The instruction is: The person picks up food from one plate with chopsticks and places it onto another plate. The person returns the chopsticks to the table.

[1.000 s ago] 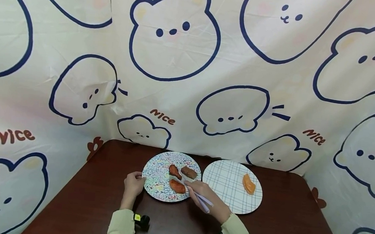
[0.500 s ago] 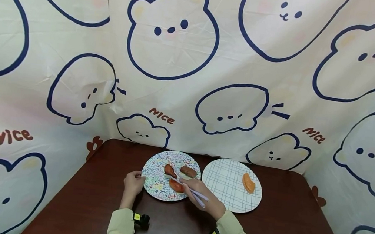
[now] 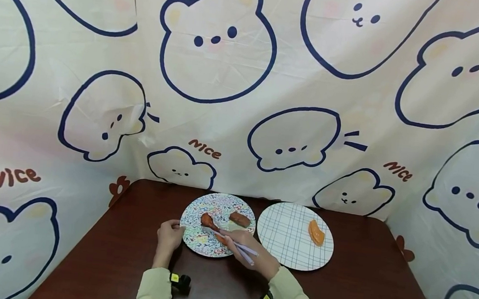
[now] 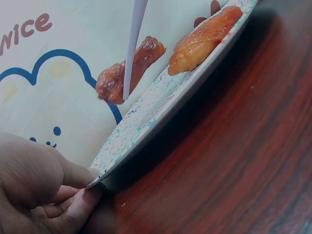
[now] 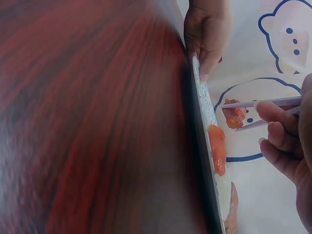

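My right hand [image 3: 253,253] holds a pair of pale lilac chopsticks [image 4: 133,48]. Their tips pinch a reddish-brown chicken drumstick [image 4: 111,84], which both wrist views show raised off the speckled round plate [image 3: 194,212]. At that plate's left edge my left hand [image 3: 169,236] pinches the rim between thumb and fingers. A glossy orange-brown chicken wing piece [image 4: 204,41] lies on the plate near its front, partly covered by my right hand in the head view. Behind it sits a brown oblong piece of food [image 3: 239,219], with something pale beside it.
To the right stands a white plate with a blue grid [image 3: 281,234], bearing a curved orange piece of food [image 3: 316,233]. Both plates are on a dark reddish-brown table [image 3: 362,264]. A cloth printed with bear faces [image 3: 216,71] surrounds the table's back and sides.
My right hand has moved left with the chopsticks, and the drumstick has shifted left from beside the brown piece. My left hand stays at the plate's rim.
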Motion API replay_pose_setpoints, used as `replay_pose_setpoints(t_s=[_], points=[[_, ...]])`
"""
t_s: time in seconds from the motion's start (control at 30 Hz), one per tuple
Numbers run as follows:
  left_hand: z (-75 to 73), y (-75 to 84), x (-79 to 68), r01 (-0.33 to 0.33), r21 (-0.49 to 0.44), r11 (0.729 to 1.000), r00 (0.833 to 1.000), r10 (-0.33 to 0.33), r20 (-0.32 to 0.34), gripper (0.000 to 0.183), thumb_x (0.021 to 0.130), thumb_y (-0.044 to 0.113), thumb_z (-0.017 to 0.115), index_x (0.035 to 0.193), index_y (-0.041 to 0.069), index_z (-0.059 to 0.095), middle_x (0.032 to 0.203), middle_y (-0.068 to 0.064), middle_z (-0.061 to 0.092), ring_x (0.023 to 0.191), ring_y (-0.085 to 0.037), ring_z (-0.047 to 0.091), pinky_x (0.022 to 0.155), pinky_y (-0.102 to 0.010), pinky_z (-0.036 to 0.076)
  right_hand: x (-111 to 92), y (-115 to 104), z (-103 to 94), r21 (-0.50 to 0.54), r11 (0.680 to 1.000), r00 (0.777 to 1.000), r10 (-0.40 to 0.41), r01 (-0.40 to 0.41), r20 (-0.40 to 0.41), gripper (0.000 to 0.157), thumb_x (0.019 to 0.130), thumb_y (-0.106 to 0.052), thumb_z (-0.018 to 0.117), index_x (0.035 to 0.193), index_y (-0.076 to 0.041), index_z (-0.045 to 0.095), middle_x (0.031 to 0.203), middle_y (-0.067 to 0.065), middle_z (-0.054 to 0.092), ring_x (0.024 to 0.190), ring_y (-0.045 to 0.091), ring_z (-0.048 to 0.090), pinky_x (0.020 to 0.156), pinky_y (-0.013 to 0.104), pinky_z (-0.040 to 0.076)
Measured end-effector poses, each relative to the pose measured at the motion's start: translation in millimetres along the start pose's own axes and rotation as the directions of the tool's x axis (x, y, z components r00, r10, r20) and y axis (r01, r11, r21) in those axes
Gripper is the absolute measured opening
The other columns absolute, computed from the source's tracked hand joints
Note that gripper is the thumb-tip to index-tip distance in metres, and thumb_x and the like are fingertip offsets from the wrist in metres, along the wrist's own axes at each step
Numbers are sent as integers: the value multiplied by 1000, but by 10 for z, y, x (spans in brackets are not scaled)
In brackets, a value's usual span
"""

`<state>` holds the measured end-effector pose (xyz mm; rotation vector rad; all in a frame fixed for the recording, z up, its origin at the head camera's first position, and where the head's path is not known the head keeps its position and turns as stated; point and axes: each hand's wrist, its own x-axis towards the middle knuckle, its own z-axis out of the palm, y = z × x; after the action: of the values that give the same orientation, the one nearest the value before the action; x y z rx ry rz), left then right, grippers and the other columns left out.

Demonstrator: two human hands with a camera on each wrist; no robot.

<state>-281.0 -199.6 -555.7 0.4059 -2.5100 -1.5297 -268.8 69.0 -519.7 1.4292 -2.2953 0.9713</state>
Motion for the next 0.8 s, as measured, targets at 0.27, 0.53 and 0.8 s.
replay_pose_setpoints(t_s=[0.27,0.53,0.8], points=[[0,10,6,1,3,1000,1000,-1,2,37,99,10,59,128,-14,61,114,-29,63,104,-43,61,84,-54,52,27,68,127,15,999,998,-33,32,50,32,106,-2,44,126,6,68,87,9,73,68,0,56,72,11,48],[22,-5,9,0,10,1000,1000,0,1,37,99,10,60,128,-13,61,117,-30,63,108,-45,60,86,-55,52,7,81,177,14,999,997,-39,38,66,31,106,-2,45,125,9,67,77,6,68,66,-2,49,70,10,46],[22,-18,33,-9,28,1000,1000,10,-17,36,99,10,60,127,-12,62,112,-27,65,104,-42,62,86,-54,52,7,132,198,40,999,995,-8,5,98,35,109,-9,42,130,8,65,71,2,60,61,-4,41,63,7,39]])
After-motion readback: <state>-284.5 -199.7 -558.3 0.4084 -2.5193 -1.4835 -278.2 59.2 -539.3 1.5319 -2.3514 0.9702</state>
